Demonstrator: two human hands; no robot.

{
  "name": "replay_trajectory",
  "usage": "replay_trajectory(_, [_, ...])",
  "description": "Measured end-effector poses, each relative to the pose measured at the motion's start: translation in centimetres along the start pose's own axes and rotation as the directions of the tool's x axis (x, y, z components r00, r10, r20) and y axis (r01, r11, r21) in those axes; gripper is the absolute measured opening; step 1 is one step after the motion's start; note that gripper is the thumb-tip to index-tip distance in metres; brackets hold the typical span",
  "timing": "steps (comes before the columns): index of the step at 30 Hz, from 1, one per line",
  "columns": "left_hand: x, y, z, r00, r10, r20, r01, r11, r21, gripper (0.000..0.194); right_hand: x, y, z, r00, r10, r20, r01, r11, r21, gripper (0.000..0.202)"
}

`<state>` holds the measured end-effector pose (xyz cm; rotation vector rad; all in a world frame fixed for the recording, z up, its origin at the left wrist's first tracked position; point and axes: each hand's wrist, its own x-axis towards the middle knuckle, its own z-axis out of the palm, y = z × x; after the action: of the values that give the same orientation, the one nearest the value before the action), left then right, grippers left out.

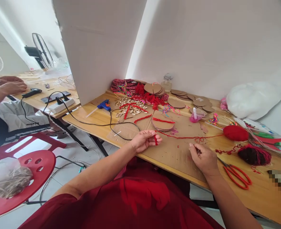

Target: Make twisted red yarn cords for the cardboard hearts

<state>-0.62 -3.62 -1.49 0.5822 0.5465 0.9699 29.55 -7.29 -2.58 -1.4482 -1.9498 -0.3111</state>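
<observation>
Pinched in the left hand, a small loop of red yarn sits over the wooden tabletop; the right hand pinches the thin strand's far end, beside orange-handled scissors.

Wooden table with cardboard discs, red yarn ball, orange scissors, blue glue gun.

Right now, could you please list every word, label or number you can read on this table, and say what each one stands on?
None can be read.
Packets at the table's right end: print too small and blurred.
Clear bottle by the wall: no legible label.
</observation>
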Motion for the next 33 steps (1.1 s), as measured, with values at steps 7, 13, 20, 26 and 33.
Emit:
replay_trajectory(7, [-0.08, 0.04, 0.35, 1.0, 0.009, -0.026, -0.009, 1.0, 0.008, 0.008, 0.12, -0.36, -0.08, 1.0, 0.023, -0.008, -0.022, 1.0, 0.012, 0.038])
replay_trajectory(13, [-0.12, 0.08, 0.43, 0.998, 0.01, -0.057, -0.01, 1.0, 0.01, 0.01, 0.18, -0.5, -0.12, 1.0, 0.021, -0.011, -0.021, 0.999, 0.025, 0.037])
replay_trajectory(20, [-0.14, 0.08, 0.5, 0.998, 0.008, -0.061, -0.007, 1.0, 0.009, 0.012, 0.11, -0.31, -0.08, 1.0, 0.016, -0.003, -0.016, 0.999, 0.047, 0.037])
replay_trajectory(26, [-0.12, 0.08, 0.39, 0.999, 0.005, -0.053, -0.004, 1.0, 0.015, 0.006, 0.08, -0.29, -0.03, 1.0, 0.009, 0.008, -0.009, 0.998, 0.058, 0.039])
replay_trajectory(33, [-0.31, -0.1, 0.19, 1.0, 0.018, -0.026, -0.017, 0.999, 0.04, 0.01, -0.01, -0.41, -0.1, 1.0, 0.022, 0.015, -0.023, 0.998, 0.06, 0.038])
